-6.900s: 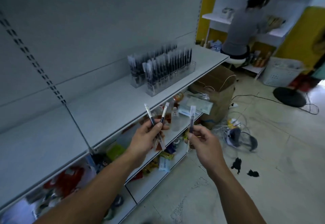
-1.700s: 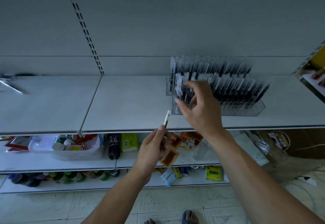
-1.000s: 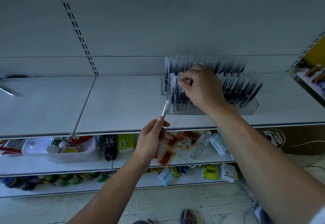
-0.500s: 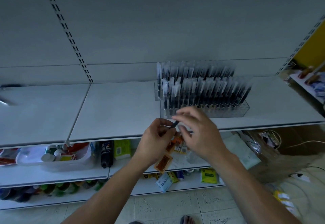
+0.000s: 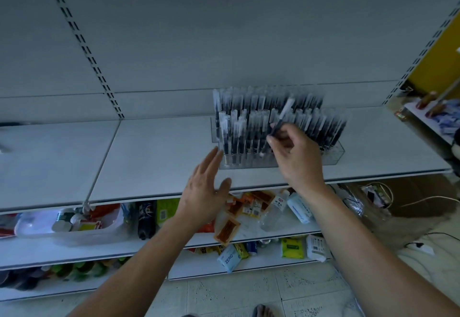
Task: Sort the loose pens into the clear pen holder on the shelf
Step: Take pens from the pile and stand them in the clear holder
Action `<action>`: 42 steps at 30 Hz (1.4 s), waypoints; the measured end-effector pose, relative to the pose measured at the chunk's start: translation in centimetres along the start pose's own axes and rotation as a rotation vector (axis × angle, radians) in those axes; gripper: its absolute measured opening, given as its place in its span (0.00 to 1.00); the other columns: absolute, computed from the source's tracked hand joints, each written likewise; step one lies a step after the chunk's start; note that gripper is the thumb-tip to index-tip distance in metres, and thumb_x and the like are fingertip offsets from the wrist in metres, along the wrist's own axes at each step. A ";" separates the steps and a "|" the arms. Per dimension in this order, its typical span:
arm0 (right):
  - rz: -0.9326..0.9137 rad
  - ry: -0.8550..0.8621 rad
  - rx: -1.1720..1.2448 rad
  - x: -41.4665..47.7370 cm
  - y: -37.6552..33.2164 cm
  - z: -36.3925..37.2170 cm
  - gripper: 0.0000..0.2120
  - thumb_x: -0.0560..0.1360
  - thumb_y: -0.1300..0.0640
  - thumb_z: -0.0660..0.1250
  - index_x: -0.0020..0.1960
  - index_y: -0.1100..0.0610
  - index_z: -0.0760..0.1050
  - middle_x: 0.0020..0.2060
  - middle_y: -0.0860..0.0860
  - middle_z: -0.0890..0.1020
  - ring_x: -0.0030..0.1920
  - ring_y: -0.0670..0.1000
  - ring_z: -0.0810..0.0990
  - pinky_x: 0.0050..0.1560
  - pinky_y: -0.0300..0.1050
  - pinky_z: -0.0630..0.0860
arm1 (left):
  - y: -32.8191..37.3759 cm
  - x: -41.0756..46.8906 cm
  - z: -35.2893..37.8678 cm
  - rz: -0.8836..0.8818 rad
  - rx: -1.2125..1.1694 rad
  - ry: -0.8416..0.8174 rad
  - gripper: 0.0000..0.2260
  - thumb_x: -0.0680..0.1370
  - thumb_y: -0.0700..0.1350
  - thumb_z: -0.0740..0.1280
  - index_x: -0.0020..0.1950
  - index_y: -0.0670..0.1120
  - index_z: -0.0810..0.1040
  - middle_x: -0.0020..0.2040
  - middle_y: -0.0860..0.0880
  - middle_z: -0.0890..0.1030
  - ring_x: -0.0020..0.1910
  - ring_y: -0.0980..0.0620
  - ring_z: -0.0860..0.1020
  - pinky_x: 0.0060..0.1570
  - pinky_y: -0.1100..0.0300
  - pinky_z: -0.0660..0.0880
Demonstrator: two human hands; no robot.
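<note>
Fingers (image 5: pixel 273 140) of our right hand (image 5: pixel 296 159) pinch one pen (image 5: pixel 281 117), tilted toward 1 o'clock before the clear pen holder (image 5: pixel 333 151) on the shelf (image 5: pixel 149 157). Left hand (image 5: pixel 202 189) at 9 o'clock of it, flat, fingers loosely spread, empty. Holder's rows are motion-blurred; slots indistinct.

Pale grey metal shelf (image 5: pixel 154 157) with a matching grey back panel, holding a see-through plastic pen holder (image 5: pixel 333 153) packed with black pens with frosted clear caps (image 5: pixel 251 127). Lower down there's a yellow-green packet (image 5: pixel 292 248), an orange sachet (image 5: pixel 227 228) and a light blue "ZERO" pack (image 5: pixel 229 258).
</note>
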State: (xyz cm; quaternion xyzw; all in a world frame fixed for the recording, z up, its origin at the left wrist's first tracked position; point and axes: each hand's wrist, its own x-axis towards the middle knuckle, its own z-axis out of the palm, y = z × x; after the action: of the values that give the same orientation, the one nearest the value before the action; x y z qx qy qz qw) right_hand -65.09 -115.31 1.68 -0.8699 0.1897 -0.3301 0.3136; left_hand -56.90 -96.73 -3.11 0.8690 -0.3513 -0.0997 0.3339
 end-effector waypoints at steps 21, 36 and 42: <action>0.240 -0.266 -0.283 1.7 0.5 5.2 0.11 0.76 0.49 0.69 0.42 0.56 0.77 0.33 0.46 0.76 0.29 0.45 0.71 0.28 0.38 0.61 | -0.9 0.4 0.5 0.112 0.242 -0.066 0.31 0.81 0.47 0.57 0.79 0.53 0.42 0.78 0.58 0.40 0.73 0.51 0.59 0.70 0.54 0.59; 0.082 -0.218 -0.098 -7.5 -1.5 7.0 0.13 0.79 0.55 0.65 0.62 0.54 0.77 0.52 0.48 0.80 0.49 0.45 0.78 0.49 0.40 0.76 | -5.1 -0.6 -2.4 0.170 0.302 -0.087 0.28 0.81 0.53 0.58 0.79 0.53 0.50 0.79 0.54 0.50 0.77 0.54 0.46 0.75 0.56 0.43; -0.117 -0.477 -0.152 -3.9 -5.6 12.5 0.19 0.78 0.48 0.60 0.65 0.55 0.76 0.62 0.48 0.77 0.63 0.48 0.73 0.61 0.34 0.63 | -10.5 -4.1 -7.6 -0.121 0.299 0.051 0.32 0.75 0.63 0.48 0.76 0.51 0.63 0.76 0.51 0.63 0.76 0.52 0.59 0.72 0.57 0.55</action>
State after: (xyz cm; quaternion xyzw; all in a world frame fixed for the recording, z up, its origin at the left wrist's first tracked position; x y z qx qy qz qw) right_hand -58.51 -103.85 -3.62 -0.9538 0.0839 -0.1181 0.2633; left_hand -51.06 -84.51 -4.43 0.9308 -0.3006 -0.0443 0.2032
